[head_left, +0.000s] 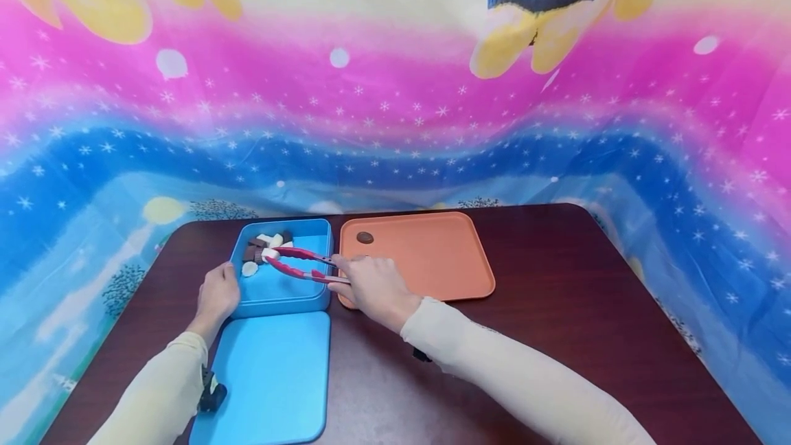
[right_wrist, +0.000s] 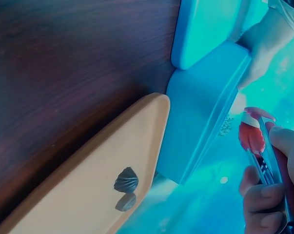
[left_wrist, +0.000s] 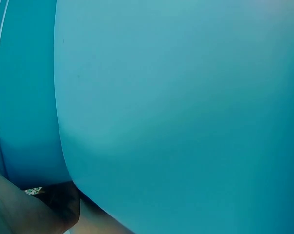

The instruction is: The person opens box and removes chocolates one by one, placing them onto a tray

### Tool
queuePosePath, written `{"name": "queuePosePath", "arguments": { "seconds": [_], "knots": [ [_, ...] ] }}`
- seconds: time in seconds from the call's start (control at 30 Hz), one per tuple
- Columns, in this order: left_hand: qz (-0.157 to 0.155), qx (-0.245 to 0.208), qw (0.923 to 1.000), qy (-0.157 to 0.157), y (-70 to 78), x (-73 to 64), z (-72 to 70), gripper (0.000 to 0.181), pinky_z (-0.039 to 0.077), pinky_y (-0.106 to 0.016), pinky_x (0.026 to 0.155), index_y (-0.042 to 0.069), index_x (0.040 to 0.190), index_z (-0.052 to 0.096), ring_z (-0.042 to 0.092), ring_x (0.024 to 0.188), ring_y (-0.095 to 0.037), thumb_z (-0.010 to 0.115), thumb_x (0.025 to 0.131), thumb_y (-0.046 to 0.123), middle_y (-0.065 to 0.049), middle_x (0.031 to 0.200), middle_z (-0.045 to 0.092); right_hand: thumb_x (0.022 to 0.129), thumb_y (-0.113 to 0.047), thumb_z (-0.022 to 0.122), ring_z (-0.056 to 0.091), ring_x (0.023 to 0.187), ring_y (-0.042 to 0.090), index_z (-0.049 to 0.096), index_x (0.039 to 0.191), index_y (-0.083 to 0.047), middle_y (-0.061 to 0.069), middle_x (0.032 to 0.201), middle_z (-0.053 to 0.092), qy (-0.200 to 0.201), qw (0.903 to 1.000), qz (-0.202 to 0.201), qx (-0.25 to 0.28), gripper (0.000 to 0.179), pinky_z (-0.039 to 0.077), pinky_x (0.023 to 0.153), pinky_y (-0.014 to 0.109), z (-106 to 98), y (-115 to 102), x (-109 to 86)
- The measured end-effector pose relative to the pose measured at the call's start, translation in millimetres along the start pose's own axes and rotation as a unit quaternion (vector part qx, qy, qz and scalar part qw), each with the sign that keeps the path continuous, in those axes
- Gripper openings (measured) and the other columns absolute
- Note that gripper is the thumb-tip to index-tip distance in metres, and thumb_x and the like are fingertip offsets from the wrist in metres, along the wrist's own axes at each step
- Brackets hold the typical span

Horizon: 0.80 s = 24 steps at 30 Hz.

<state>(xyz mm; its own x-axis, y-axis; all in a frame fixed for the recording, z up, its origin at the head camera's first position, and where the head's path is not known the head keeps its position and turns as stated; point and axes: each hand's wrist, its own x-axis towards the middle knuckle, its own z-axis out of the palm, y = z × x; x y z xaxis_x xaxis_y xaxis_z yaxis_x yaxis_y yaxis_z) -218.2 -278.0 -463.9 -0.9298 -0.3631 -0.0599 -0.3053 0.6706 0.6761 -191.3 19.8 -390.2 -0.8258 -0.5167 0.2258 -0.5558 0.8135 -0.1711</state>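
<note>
My right hand (head_left: 378, 288) grips a pair of tongs (head_left: 301, 253) with red tips, reaching over the right wall of the blue box (head_left: 281, 306). Between the tips is a small white piece (right_wrist: 250, 119), above the box in the head view. Several brown and white chocolate-like pieces (head_left: 250, 268) lie in the box's left half. My left hand (head_left: 219, 292) holds the box at its left wall; its fingers are partly hidden. One dark, ridged, shell-like chocolate (right_wrist: 127, 180) sits on the orange tray (head_left: 432, 259), near its far left corner.
Directly in front of the box lies a flat blue lid (head_left: 272, 376), its far edge against the box. The tray stands close beside the box on the right. All are on a dark wooden table (head_left: 544, 273), with a printed cloth (head_left: 395, 101) hanging behind it.
</note>
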Motion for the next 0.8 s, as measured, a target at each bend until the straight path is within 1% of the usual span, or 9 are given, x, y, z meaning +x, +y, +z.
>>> {"name": "queuePosePath", "arguments": {
  "seconds": [0.13,0.2,0.37,0.47,0.6,0.8],
  "knots": [
    [-0.001,-0.001,1.0000,-0.003,0.1,0.7,-0.2,0.048,0.031,-0.037,0.068,0.006,0.084,0.040,0.038,0.066,-0.023,0.015,0.111,0.036,-0.007,0.073,0.033,0.095,-0.049,0.067,0.058,0.063,0.006,0.065,0.133,-0.021,-0.005,0.091,0.076,0.014,0.9999,0.003,0.005,0.048,0.040,0.049,0.018,-0.7,6.9,-5.6],
    [0.002,0.003,1.0000,-0.001,0.0,1.2,-0.4,0.047,0.031,-0.037,0.068,0.007,0.083,0.040,0.037,0.065,-0.023,0.015,0.111,0.035,-0.007,0.073,0.033,0.094,-0.049,0.068,0.056,0.061,0.006,0.066,0.132,-0.021,-0.005,0.086,0.074,0.018,0.9998,0.002,0.008,0.048,0.038,0.049,0.018,-1.6,9.7,-8.9],
    [0.013,0.011,0.9999,0.003,-0.4,2.1,-0.8,0.044,0.030,-0.037,0.068,0.007,0.082,0.038,0.034,0.065,-0.023,0.016,0.111,0.032,-0.007,0.073,0.032,0.093,-0.047,0.069,0.048,0.056,0.005,0.066,0.132,-0.021,-0.007,0.069,0.061,0.022,0.9996,0.008,0.014,0.047,0.036,0.047,0.019,-4.3,15.7,-18.4],
    [0.014,0.008,0.9999,0.003,-0.3,1.8,-0.9,0.045,0.030,-0.037,0.067,0.007,0.082,0.039,0.034,0.064,-0.023,0.016,0.111,0.032,-0.007,0.072,0.032,0.093,-0.048,0.070,0.046,0.056,0.006,0.065,0.135,-0.022,-0.009,0.064,0.057,0.021,0.9992,0.022,0.028,0.049,0.035,0.046,0.020,-4.4,19.6,-24.4],
    [0.013,0.004,0.9999,-0.001,0.2,1.5,-0.7,0.046,0.030,-0.036,0.066,0.006,0.082,0.039,0.035,0.063,-0.022,0.015,0.111,0.034,-0.007,0.072,0.032,0.092,-0.049,0.071,0.045,0.057,0.008,0.064,0.136,-0.022,-0.008,0.066,0.057,0.023,0.9977,0.045,0.045,0.052,0.035,0.047,0.022,-4.0,26.0,-33.0],
    [0.010,0.004,0.9999,-0.004,0.6,0.9,-1.3,0.046,0.030,-0.037,0.068,0.007,0.083,0.039,0.035,0.065,-0.023,0.015,0.111,0.033,-0.007,0.073,0.032,0.091,-0.047,0.072,0.046,0.057,0.008,0.064,0.137,-0.022,-0.007,0.071,0.060,0.037,0.9963,0.057,0.053,0.053,0.036,0.048,0.022,-5.6,36.1,-42.6]
  ]
}}
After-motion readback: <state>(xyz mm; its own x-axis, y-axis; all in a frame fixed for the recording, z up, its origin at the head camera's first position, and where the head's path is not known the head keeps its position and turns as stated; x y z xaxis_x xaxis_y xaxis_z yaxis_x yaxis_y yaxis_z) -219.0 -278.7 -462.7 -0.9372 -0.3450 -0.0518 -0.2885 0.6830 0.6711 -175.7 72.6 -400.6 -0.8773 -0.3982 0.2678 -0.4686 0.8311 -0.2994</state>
